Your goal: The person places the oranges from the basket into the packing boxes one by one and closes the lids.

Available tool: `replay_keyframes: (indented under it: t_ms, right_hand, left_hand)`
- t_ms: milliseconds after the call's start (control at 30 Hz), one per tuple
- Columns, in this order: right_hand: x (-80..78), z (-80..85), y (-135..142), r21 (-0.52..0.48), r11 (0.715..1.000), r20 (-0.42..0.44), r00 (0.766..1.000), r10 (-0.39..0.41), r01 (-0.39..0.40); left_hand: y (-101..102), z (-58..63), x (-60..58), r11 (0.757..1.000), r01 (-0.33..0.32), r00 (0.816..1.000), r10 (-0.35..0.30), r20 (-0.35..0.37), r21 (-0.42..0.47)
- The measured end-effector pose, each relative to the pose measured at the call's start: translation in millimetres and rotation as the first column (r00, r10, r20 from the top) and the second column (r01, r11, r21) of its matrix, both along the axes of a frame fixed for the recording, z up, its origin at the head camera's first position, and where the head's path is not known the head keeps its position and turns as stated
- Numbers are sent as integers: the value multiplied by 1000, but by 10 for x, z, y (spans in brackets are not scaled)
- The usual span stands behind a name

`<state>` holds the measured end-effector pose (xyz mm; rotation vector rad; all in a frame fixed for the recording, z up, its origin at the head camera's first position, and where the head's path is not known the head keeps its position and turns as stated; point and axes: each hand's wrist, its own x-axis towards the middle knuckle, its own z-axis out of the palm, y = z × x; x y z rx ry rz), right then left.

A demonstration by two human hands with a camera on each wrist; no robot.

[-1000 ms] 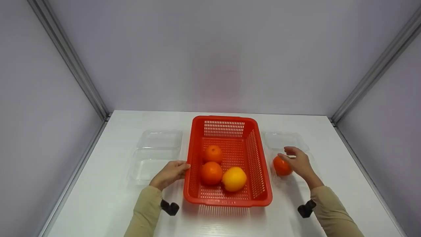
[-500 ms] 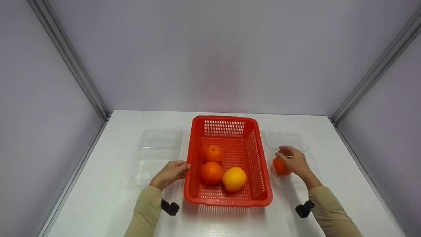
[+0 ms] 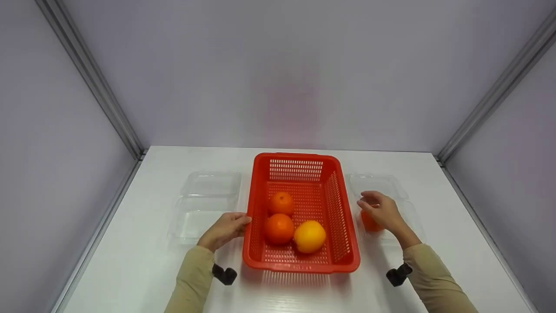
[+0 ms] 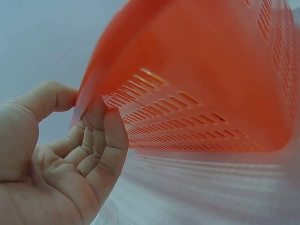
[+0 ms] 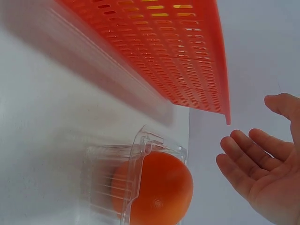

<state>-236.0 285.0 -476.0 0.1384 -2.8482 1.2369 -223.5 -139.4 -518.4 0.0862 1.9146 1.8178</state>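
A red perforated plastic basket [image 3: 343,208] stands mid-table with two oranges, a rear orange [image 3: 281,203] and a front orange [image 3: 279,229], and a yellow-orange fruit [image 3: 309,236] inside. My left hand [image 3: 223,230] pinches the basket's left rim; the left wrist view shows the thumb outside above and fingers under the lip. My right hand [image 3: 384,213] hovers over another orange [image 5: 161,187], which sits in a clear plastic clamshell box [image 5: 133,180] right of the basket. Its fingers are relaxed and apart from the orange, holding nothing, as the right wrist view shows.
On the left of the basket lies a second clear clamshell box [image 3: 206,215], opened out flat. The right box's lid [image 3: 375,184] lies back toward the rear. Grey-white panels [image 3: 286,78] enclose the white table [image 3: 121,243] at the back and sides.
My right hand has drifted left over the boxed orange, toward the basket, covering more of that orange in the head view. The left hand, basket and fruit have stayed put.
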Motion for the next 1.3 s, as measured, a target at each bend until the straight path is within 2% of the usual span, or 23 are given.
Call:
replay_keyframes:
  t_ms: [633, 967, 1300]
  right_hand:
    - [5, 126, -195, -24, 997, -27, 997, 69, -69]
    - [-15, 133, -278, -31, 995, -55, 994, 92, -94]
    - [-32, 149, -358, -52, 993, -51, 993, 106, -109]
  left_hand:
    - [-5, -7, -5, 1000, -2, 1000, 2, -1, -7]
    - [-17, -4, -10, 1000, 31, 999, -31, -13, -4]
    - [-11, -25, -9, 1000, 15, 1000, -15, -7, -2]
